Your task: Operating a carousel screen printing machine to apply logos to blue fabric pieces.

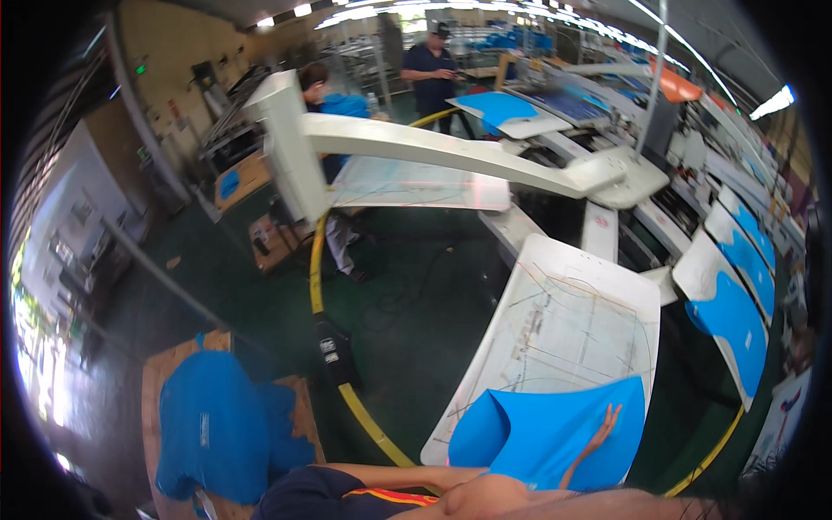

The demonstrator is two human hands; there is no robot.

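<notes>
A blue fabric piece lies across the near end of a white printing board, its left part folded up in a loose curl. My right hand rests on the fabric near its right side, fingers spread. From the lower left, my left forearm reaches toward the fabric's near edge. The fingers of my left hand are hidden, so its grip cannot be made out. Thin coloured lines mark the board's bare surface beyond the fabric.
A blue fabric pile sits on a wooden stand at left. A pale machine arm crosses above another board. Boards with blue pieces stand at right. A yellow curved rail rounds the floor. Two people stand beyond.
</notes>
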